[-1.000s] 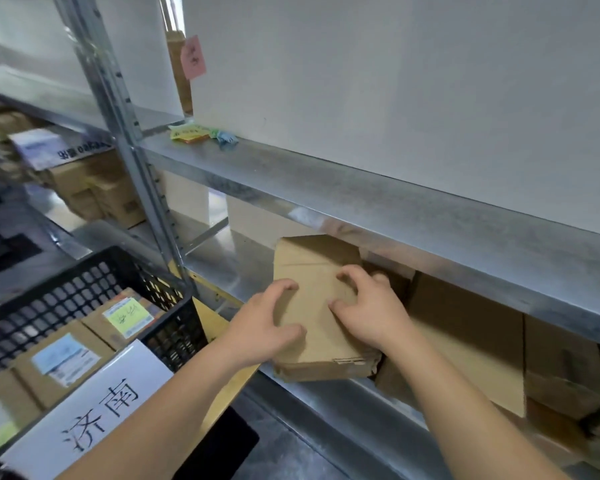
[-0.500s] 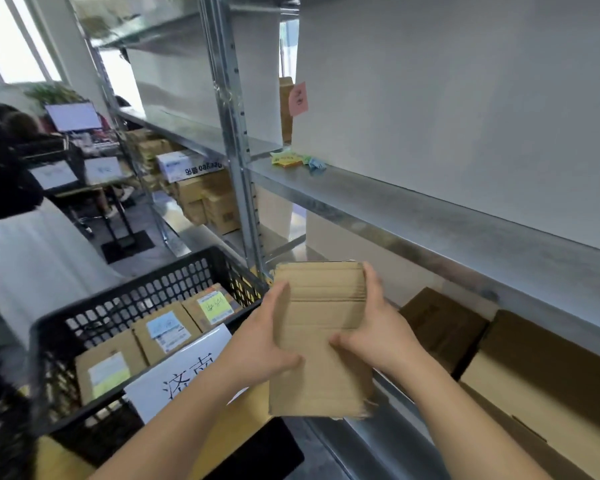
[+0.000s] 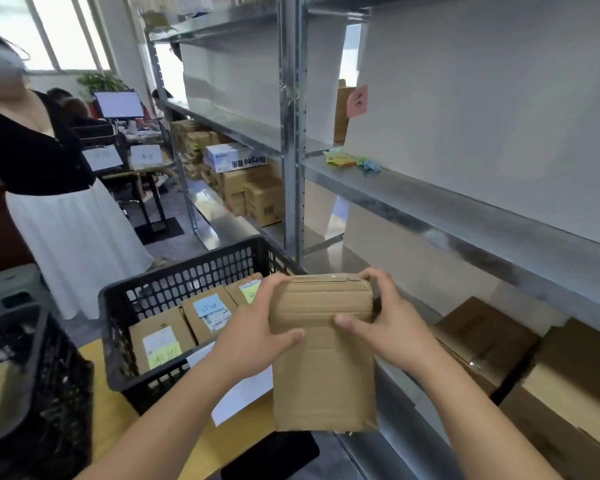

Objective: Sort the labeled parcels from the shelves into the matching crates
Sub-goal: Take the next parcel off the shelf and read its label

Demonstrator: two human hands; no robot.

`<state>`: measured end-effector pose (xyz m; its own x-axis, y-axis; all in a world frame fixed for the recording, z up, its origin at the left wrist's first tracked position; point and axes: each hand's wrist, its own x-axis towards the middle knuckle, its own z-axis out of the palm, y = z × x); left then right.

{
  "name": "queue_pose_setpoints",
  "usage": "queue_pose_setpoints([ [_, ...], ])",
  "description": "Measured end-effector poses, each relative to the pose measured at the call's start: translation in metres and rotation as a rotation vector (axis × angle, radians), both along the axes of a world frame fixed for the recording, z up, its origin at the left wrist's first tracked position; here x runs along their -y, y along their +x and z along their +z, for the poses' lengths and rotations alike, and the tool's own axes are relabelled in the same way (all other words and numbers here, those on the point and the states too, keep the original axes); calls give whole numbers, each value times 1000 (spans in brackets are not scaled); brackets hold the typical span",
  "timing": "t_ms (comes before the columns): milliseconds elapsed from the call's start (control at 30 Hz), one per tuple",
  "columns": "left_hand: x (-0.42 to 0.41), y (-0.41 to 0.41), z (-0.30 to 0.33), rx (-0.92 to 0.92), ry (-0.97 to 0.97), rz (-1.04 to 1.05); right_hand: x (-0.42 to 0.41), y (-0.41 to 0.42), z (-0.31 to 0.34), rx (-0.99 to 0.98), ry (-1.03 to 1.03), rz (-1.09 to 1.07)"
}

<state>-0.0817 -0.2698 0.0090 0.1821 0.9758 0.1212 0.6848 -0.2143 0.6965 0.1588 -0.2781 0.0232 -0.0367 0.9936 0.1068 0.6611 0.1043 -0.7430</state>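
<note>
Both hands, the left hand [image 3: 253, 336] and the right hand [image 3: 383, 327], are gripping a flat brown cardboard parcel [image 3: 323, 358], holding it up just right of the black plastic crate [image 3: 118, 341].

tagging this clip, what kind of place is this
Most likely a warehouse or parcel sorting room: metal shelves stacked with cartons, a black crate holding labeled parcels, and both hands gripping a plain parcel.
</note>
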Motion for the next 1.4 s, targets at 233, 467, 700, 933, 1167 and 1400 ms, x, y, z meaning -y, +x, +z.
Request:
queue_pose_setpoints([
  [233, 18, -59, 23, 165, 122, 18, 3, -78, 26, 40, 201, -3],
  [467, 28, -134, 26, 219, 129, 133, 7, -149, 35, -179, 104, 44],
  [700, 41, -205, 21, 172, 103, 151, 2, -215, 32, -124, 105, 225],
  [933, 64, -269, 19, 201, 141, 285, 5, -287, 21, -134, 70, 294],
  [1167, 93, -320, 14, 265, 166, 371, 1, -351, 5, -182, 128, 330],
  [1400, 105, -357, -13, 269, 149, 489, -5, -398, -5, -152, 121, 430],
])
